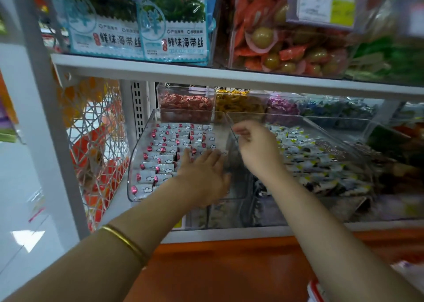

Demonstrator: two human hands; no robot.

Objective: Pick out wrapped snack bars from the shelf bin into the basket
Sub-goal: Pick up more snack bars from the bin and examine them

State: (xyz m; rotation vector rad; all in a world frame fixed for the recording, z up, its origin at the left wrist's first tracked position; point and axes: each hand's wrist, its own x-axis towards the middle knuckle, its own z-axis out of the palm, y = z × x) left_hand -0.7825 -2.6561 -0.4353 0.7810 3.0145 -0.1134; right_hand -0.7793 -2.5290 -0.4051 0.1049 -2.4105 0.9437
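A clear shelf bin (137, 164) holds rows of white wrapped snack bars (160, 157) with pink marks. My left hand (202, 175) reaches into this bin. Its fingers lie stretched out flat on the bars at the bin's right side. My right hand (257, 147) hovers at the clear wall (229, 120) between this bin and the one to its right. Its fingers are curled at the wall's top edge, and blur hides whether they pinch it. A red and white rim (314, 290) at the bottom right may be the basket.
The right bin holds white bars with dark and yellow marks (321, 161). Small tubs of red (185, 104), yellow and purple sweets stand behind. Seaweed packs (174, 26) sit on the shelf above. A white lattice side panel (96, 141) closes the shelf's left end.
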